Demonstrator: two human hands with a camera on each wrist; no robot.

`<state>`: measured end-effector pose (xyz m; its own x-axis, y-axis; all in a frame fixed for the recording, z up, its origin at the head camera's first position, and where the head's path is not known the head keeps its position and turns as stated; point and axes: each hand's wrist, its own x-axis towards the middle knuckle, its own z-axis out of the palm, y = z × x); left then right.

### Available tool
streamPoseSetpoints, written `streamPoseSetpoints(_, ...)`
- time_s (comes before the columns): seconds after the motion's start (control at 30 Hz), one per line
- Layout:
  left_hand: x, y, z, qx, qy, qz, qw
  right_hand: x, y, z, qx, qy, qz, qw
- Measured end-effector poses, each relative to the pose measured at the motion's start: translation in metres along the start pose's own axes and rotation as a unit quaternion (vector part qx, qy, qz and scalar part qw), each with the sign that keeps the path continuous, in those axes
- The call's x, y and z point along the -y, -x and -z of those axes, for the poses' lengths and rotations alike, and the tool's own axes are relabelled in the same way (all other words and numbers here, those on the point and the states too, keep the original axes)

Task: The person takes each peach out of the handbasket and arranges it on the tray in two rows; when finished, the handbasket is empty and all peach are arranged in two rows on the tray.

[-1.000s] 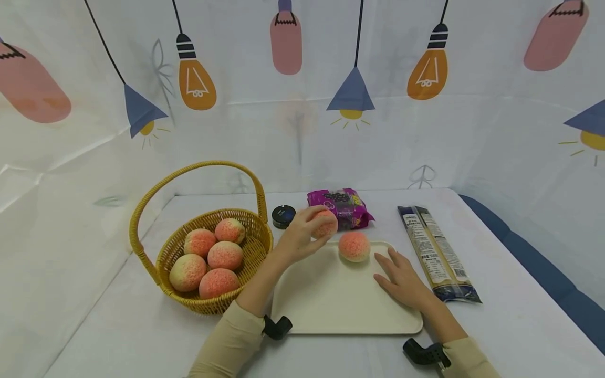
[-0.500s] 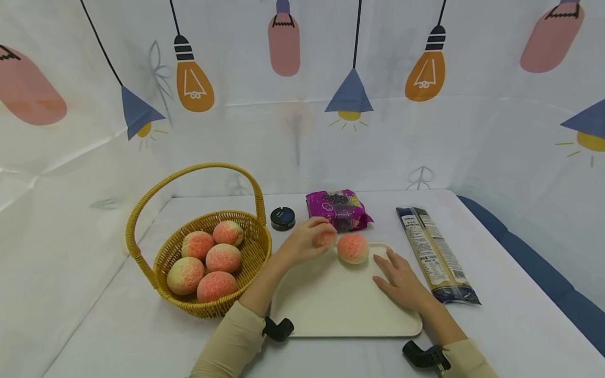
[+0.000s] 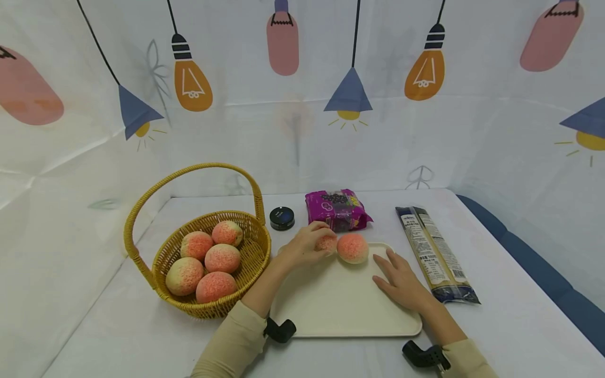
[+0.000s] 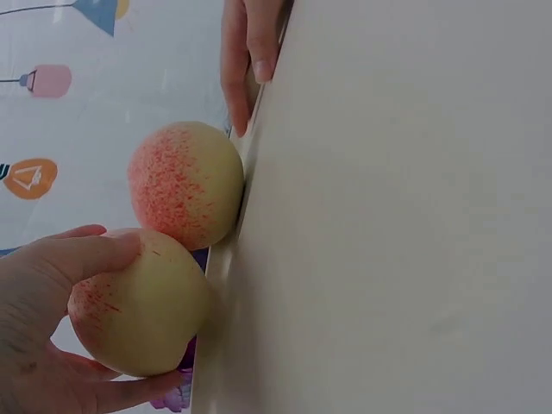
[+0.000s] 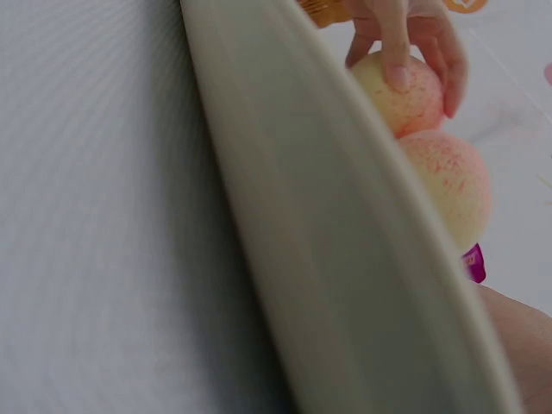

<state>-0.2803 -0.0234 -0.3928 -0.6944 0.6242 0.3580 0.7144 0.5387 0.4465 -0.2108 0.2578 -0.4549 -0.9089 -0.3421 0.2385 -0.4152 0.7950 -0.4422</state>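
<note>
Left hand [image 3: 302, 250] grips one peach [image 3: 326, 243] just beside second peach [image 3: 352, 248], far side of tray [image 3: 340, 304]; right hand [image 3: 402, 282], fingers apart, at right.

Hand-held pink-speckled pale-yellow round peach [image 4: 159, 306] is just beside a matching peach [image 3: 352, 248], at the far edge of the rectangular cream tray [image 3: 347, 304].

On the white bench [image 3: 512, 317], a round black container [image 3: 282, 218] stands near a purple berry-printed packet [image 3: 334, 205]; a long labelled packet [image 3: 437, 254] lies farther right. Behind, white sheeting [image 3: 264, 142] bears printed lamps [image 3: 348, 93] and bulbs [image 3: 193, 86].
</note>
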Motion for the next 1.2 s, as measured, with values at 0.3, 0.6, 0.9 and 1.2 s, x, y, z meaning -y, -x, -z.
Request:
streamPoseSetpoints(0.3,0.001,0.0,-0.001,0.032,0.01,0.022,0.9992,-0.003,-0.001,-0.001,-0.002,0.005,0.007,1.0)
streamPoseSetpoints(0.6,0.001,0.001,-0.002,0.065,0.021,0.049,0.9964,0.0,-0.001,0.0,0.001,0.002,0.004,1.0)
streamPoseSetpoints(0.9,-0.004,0.003,0.002,0.064,0.019,0.079,0.9947,0.001,-0.001,0.0,0.005,-0.001,-0.002,1.0)
streamPoseSetpoints(1.2,-0.008,0.004,0.006,0.069,0.005,0.097,0.9929,0.0,-0.001,0.0,0.003,0.003,0.003,1.0)
